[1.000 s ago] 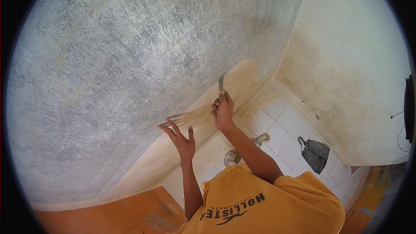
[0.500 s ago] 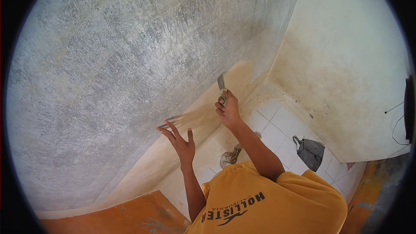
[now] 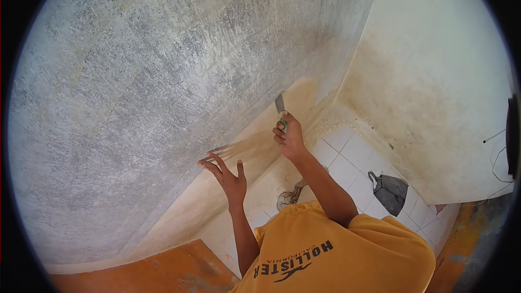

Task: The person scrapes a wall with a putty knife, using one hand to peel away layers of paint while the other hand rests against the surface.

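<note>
A scraper (image 3: 280, 103) with a flat dark blade and a green-and-white handle is in my right hand (image 3: 291, 137). My fingers wrap round its handle, and the blade lies against the wall near the lower edge of the grey scraped area. The wall (image 3: 163, 76) is mottled grey above, with a smooth beige strip (image 3: 260, 154) along its lower part. To the left, my left hand (image 3: 229, 182) has its fingers spread, fingertips at the wall by the border of grey and beige. It holds nothing.
On the white tiled floor (image 3: 339, 171) lies a dark grey bag (image 3: 391, 193) with a handle loop. A crumpled cloth (image 3: 289, 196) is beside my body. A stained pale wall (image 3: 429, 92) meets the grey wall at a corner. Thin wires (image 3: 496, 157) hang at the far right.
My right hand and the scraper have shifted very slightly right and down along the wall. The left hand stays at nearly the same spot, fingers still spread.
</note>
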Tool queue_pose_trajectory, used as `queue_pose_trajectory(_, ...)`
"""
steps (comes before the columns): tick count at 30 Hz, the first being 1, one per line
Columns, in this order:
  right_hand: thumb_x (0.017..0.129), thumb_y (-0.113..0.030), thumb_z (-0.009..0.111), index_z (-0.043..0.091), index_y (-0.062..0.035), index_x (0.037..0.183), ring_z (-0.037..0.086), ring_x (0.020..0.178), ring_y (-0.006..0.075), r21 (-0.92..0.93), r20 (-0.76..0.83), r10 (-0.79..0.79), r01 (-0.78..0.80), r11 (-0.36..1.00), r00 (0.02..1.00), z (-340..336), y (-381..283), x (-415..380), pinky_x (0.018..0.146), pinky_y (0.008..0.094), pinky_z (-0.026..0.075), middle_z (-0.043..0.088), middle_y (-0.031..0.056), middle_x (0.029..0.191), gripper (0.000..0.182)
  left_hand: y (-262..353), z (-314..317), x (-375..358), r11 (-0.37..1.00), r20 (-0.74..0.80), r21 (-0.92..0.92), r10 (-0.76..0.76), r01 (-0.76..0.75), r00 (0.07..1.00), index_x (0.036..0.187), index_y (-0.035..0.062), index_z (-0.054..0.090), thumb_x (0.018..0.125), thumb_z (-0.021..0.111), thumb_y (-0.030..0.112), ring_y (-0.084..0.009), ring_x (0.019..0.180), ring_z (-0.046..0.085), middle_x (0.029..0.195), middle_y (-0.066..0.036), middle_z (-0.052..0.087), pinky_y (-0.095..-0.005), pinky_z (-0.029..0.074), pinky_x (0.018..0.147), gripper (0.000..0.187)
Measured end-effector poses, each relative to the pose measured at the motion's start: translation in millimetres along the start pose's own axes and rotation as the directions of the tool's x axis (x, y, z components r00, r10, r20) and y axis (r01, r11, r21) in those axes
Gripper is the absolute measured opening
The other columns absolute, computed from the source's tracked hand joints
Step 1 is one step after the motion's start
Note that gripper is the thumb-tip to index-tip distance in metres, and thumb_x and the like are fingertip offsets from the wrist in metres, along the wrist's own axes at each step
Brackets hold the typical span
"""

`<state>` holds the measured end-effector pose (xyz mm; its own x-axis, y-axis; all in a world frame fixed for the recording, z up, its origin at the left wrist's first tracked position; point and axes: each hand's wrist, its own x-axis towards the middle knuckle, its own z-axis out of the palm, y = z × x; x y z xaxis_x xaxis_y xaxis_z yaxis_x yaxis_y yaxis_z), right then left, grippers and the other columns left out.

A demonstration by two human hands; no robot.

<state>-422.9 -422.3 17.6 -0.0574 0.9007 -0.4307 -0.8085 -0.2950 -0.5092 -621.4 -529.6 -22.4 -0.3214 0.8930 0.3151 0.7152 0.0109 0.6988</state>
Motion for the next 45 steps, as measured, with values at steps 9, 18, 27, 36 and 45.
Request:
queue_pose_trajectory(9,0.104,-0.022,0.049,0.050,-0.0174,0.099,0.032,0.051,0.0072,0.038,-0.032,0.030,-0.029,0.999,0.999,-4.9,2.0,6.0,0.041,0.0236,0.022,0.042,-0.0027,0.070,0.007,2.2,0.7,-1.8,1.000,-0.022,0.022,-0.002,0.002,1.000,0.165,0.0133,0.001,0.096,0.071,0.021,-0.0536,0.152,-0.010,0.164,-0.030,-0.021,-0.0591,0.014,0.123,0.099)
queue_pose_trajectory(18,0.103,-0.023,0.050,0.051,-0.0183,0.099,0.032,0.051,0.0073,0.021,-0.023,0.033,-0.033,0.999,0.999,-7.5,6.9,-0.7,0.041,0.0236,0.022,0.043,-0.0027,0.071,0.007,2.5,3.1,-4.2,1.000,-0.022,0.022,0.009,-0.009,1.000,0.165,0.0125,0.000,0.096,0.071,0.022,-0.0527,0.152,-0.014,0.164,-0.030,-0.023,-0.0582,0.012,0.123,0.099)
queue_pose_trajectory(27,0.103,-0.022,0.048,0.051,-0.0182,0.097,0.033,0.051,0.0081,0.022,-0.059,0.026,-0.025,0.999,0.998,4.5,9.0,-1.0,0.042,0.0245,0.022,0.043,-0.0029,0.071,0.008,7.5,3.8,-2.5,1.000,-0.005,-0.024,-0.005,0.005,1.000,0.165,0.0141,0.000,0.097,0.069,0.020,-0.0501,0.152,-0.015,0.164,-0.030,-0.024,-0.0568,0.012,0.124,0.097)
queue_pose_trajectory(36,0.103,-0.025,0.049,0.048,-0.0178,0.093,0.035,0.052,0.0093,0.021,-0.028,0.017,-0.017,1.000,0.999,7.3,3.7,-2.3,0.044,0.0254,0.024,0.043,-0.0029,0.071,0.011,-1.1,6.2,-8.0,1.000,-0.002,-0.016,0.017,-0.017,1.000,0.165,0.0142,0.001,0.098,0.069,0.021,-0.0478,0.153,-0.016,0.164,-0.029,-0.024,-0.0556,0.010,0.124,0.096)
queue_pose_trajectory(45,0.103,-0.026,0.052,0.045,-0.0152,0.091,0.032,0.051,0.0082,0.071,-0.118,0.005,0.003,0.998,0.993,7.4,-1.5,2.3,0.040,0.0235,0.021,0.043,-0.0022,0.070,0.017,-2.2,9.9,-5.9,0.999,0.088,0.032,-0.040,0.037,0.995,0.164,0.0107,-0.003,0.097,0.070,0.024,-0.0505,0.150,-0.021,0.163,-0.032,-0.024,-0.0578,0.006,0.123,0.100)
